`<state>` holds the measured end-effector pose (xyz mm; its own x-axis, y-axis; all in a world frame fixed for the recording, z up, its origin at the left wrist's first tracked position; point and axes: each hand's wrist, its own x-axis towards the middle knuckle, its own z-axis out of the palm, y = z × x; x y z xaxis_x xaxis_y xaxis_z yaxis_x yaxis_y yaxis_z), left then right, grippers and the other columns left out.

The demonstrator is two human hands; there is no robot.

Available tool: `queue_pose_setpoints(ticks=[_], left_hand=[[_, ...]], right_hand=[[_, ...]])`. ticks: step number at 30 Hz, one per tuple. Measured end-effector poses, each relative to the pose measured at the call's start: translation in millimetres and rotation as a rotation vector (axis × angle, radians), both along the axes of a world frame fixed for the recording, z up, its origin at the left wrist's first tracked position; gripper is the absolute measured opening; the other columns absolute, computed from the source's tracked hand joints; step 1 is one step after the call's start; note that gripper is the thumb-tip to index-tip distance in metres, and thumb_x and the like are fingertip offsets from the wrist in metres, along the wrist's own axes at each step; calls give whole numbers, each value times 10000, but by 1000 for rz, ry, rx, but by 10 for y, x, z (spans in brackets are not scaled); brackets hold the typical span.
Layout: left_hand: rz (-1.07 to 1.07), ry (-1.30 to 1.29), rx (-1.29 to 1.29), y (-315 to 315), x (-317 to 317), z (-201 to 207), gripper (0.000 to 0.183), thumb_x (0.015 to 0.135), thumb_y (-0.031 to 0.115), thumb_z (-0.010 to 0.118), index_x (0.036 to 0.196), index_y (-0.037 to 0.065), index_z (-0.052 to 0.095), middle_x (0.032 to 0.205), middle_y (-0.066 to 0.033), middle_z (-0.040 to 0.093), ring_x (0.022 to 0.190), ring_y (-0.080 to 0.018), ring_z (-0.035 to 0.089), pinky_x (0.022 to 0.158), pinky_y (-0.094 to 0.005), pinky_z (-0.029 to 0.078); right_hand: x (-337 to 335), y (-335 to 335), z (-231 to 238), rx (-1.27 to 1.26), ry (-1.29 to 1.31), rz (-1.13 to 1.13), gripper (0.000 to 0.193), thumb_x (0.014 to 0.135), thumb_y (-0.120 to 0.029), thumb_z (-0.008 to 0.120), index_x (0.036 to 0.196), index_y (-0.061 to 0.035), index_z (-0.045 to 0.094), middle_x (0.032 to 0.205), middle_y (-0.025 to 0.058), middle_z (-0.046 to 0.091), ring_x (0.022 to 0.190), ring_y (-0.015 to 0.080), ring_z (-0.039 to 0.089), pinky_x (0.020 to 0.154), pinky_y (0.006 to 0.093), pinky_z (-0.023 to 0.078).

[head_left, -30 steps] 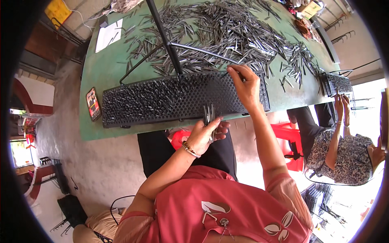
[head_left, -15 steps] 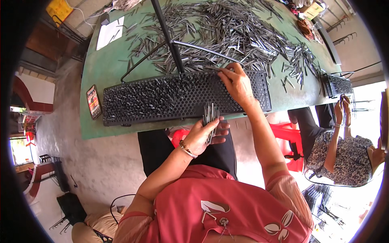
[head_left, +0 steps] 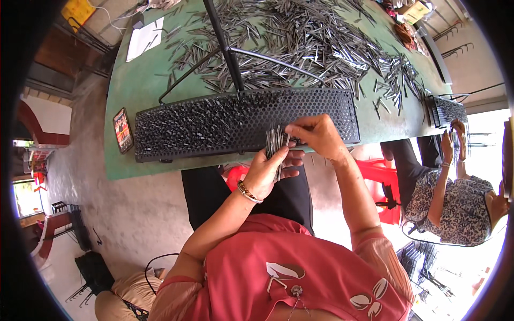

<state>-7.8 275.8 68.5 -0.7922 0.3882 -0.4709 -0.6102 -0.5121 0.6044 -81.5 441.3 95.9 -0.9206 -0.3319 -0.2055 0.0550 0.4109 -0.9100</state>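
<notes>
My left hand is closed around an upright bundle of thin silvery-grey metal strips, in front of the black perforated rack. At the top of that bundle, thumb and forefinger of my right hand pinch a single thin strip. The rack lies along the table's near edge. Dark strips with shiny tips stand densely in the holes of its left part, while the holes on its right show bare. A black post with slanting braces rises behind it.
Loose strips lie heaped across the green table. A phone rests left of the rack; white paper lies far left. At the right, another person works at a similar rack. A red stool stands below.
My right hand has come off the rack's right part, moving down and left to the bundle. My left hand still holds the strips and has barely shifted.
</notes>
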Motion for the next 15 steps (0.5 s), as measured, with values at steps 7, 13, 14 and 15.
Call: queue_pose_setpoints(ticks=[7,13,14,15], left_hand=[[-42,-42,-20,30,28,4,290,951,248,517,1170,60,543,1051,-115,647,862,-158,631,701,-297,523],[-31,-126,20,25,56,-106,228,947,241,525,1097,70,544,1017,-111,652,851,-159,633,684,-302,542],[-29,-110,10,20,66,-101,220,948,245,524,1084,73,545,1010,-109,654,844,-155,632,674,-296,540],[-28,-95,1,16,75,-95,212,949,248,523,1071,75,546,1003,-108,655,836,-151,631,663,-291,538]], right_hand=[[-370,-144,-29,-43,526,-383,151,839,-119,671,940,-9,690,741,59,665,611,73,557,558,222,445],[-579,-186,-173,54,773,-270,132,822,-73,663,932,-2,679,874,121,677,717,204,651,642,283,501],[-579,-185,-156,85,824,-250,125,819,-67,661,925,-3,678,870,127,676,731,226,659,655,295,507],[-586,-191,-178,84,823,-249,125,819,-67,661,925,-3,678,870,127,676,731,226,659,655,295,507]])
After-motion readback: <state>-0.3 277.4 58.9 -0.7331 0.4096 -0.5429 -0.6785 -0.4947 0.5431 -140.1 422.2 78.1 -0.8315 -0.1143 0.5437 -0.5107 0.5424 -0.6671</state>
